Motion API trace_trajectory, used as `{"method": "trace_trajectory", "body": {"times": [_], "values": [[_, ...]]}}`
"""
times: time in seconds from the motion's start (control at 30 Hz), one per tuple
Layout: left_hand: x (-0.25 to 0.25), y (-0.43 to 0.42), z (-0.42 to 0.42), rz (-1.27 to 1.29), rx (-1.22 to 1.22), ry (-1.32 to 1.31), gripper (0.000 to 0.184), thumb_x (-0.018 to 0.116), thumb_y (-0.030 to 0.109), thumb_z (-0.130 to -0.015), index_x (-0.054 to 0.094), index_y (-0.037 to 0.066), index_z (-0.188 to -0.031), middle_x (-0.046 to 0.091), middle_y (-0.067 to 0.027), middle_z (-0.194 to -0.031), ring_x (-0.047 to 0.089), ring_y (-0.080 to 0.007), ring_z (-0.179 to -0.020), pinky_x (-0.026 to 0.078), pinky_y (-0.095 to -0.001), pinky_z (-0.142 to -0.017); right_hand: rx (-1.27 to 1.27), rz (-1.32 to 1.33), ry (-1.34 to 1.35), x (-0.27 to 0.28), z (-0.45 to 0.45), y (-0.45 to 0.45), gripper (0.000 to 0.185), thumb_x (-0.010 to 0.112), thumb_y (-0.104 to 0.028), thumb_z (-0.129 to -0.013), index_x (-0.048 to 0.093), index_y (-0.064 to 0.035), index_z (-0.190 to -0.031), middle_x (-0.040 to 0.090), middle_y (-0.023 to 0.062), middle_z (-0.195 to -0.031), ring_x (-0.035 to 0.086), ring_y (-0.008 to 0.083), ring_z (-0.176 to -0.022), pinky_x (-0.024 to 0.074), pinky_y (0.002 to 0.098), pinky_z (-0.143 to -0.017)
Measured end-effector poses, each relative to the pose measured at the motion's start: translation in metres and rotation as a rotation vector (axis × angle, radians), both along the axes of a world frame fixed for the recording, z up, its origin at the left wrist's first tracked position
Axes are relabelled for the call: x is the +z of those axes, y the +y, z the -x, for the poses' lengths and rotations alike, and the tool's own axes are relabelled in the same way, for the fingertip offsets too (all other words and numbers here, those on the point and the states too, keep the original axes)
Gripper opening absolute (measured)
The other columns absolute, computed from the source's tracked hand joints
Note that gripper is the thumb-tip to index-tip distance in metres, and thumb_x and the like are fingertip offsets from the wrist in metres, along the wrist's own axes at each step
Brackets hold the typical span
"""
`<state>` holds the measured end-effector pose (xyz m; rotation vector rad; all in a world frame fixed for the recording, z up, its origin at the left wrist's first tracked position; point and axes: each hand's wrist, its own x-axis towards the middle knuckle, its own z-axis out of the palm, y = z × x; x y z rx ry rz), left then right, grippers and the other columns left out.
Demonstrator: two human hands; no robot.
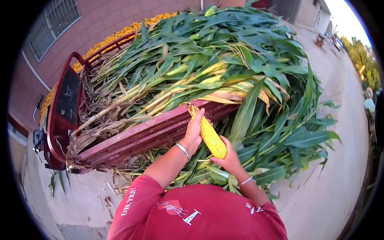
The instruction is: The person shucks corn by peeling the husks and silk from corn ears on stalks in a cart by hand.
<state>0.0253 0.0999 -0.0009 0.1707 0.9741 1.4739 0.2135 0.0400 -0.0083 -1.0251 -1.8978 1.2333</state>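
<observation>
A bare yellow ear of corn [212,138], husk off, slants between my two hands in the head view. Its narrow tip, with patchy dark kernels, points up and away. My left hand [193,131] is wrapped around the upper part, near the tip. At the thick lower end, the fingers of my right hand [230,161] grip the ear from the side. Just beyond the hands lies a big pile of green corn stalks [208,56], some leaves dry and yellowed. It fills a dark red cart [156,130] and spills over the right side.
Behind the cart, a heap of yellow corn ears [110,38] lies along a brick wall [108,18]. The cart's front frame [60,108] stands at the left. Concrete ground [320,184] runs along the right, and bits of husk lie on the ground at lower left.
</observation>
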Motion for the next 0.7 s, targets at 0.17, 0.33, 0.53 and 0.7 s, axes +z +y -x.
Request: {"method": "trace_trajectory", "body": {"times": [0.17,0.33,0.53,0.7], "values": [[0.001,-0.006,0.005,-0.082,0.044,0.069,0.033,0.069,0.033,-0.086,0.05,0.009,-0.097,0.057,-0.006,-0.073,0.06,-0.0193,-0.065,0.053,-0.0338,-0.061,0.028,0.181,0.107,-0.028,0.004,-0.001,0.087,0.085,-0.02,-0.067,0.034,0.0,-0.135,0.053,0.0133,-0.121,0.052,0.0189,-0.112,0.0427,0.0328,-0.096],[-0.012,-0.018,0.003,-0.263,0.018,0.177,0.041,0.073,0.014,-0.083,0.041,0.008,-0.109,0.057,-0.0043,-0.089,0.063,-0.0176,-0.083,0.054,-0.0327,-0.071,-0.067,0.073,0.002,-0.032,0.01,-0.004,0.078,0.085,-0.025,-0.068,0.039,-0.0014,-0.126,0.058,0.0154,-0.108,0.058,0.0208,-0.1,0.0474,0.0342,-0.087],[-0.017,-0.025,0.004,-0.176,0.073,0.211,0.048,0.073,0.003,-0.077,0.043,0.009,-0.114,0.055,-0.0043,-0.084,0.063,-0.0189,-0.07,0.054,-0.0326,-0.062,-0.084,0.141,0.04,-0.064,0.028,-0.016,0.076,0.085,-0.027,-0.068,0.041,0.0018,-0.123,0.061,0.0154,-0.106,0.062,0.0205,-0.095,0.0495,0.0346,-0.083],[-0.014,-0.016,0.012,-0.372,0.273,1.073,0.054,0.075,0.012,-0.076,0.044,0.005,-0.12,0.062,-0.0101,-0.094,0.065,-0.0239,-0.08,0.054,-0.0335,-0.072,-0.098,0.234,-0.478,-0.046,0.034,-0.016,0.052,0.069,-0.025,-0.084,0.045,-0.0009,-0.124,0.063,0.0158,-0.094,0.063,0.023,-0.085,0.049,0.0318,-0.078]]}}
